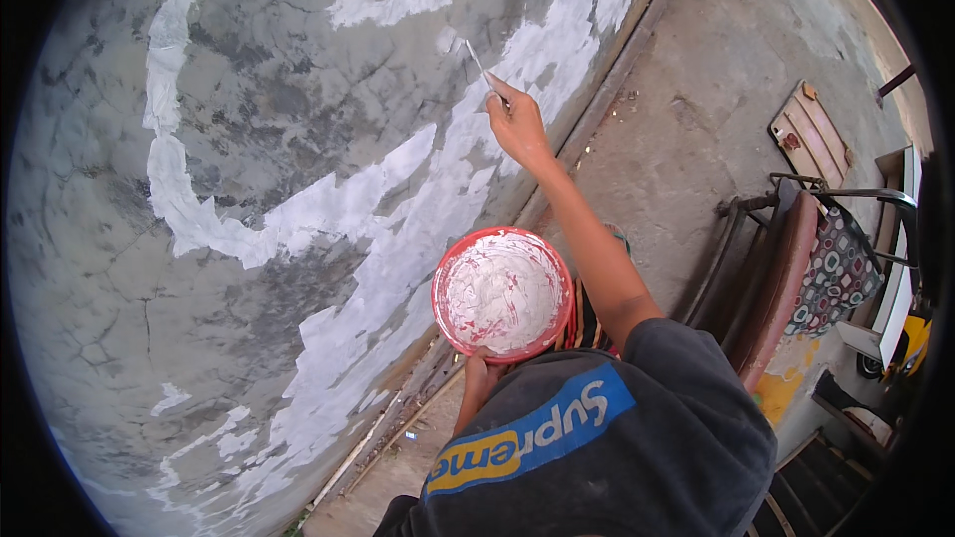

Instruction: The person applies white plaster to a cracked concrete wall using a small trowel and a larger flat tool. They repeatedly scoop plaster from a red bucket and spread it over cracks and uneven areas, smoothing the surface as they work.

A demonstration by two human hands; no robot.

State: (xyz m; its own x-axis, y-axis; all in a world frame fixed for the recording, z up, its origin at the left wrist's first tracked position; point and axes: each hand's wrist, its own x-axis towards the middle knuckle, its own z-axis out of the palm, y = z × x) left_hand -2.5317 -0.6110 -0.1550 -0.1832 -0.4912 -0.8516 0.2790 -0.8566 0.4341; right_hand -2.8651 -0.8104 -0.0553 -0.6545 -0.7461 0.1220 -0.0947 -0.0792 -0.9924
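Note:
My right hand point(512, 124) is closed on a thin metal putty knife point(476, 60), its tip at or very near the cracked grey wall point(249, 80); contact is unclear. Uneven white patches and strokes point(298, 219) cover parts of that wall, including a broad band along its lower part. Below that, my left hand point(480, 378) grips the underside or rim of a red plastic basin point(446, 257), whose inside is smeared with white paste point(502, 293). Most of the left hand's fingers are hidden by the basin.
A concrete floor point(676, 89) runs along the wall's foot point(597, 109). At right stand a worn brown padded seat point(771, 288) with a metal frame and patterned cushion point(831, 278), a wooden board point(811, 139), and white and yellow items point(900, 348) at the rim of view.

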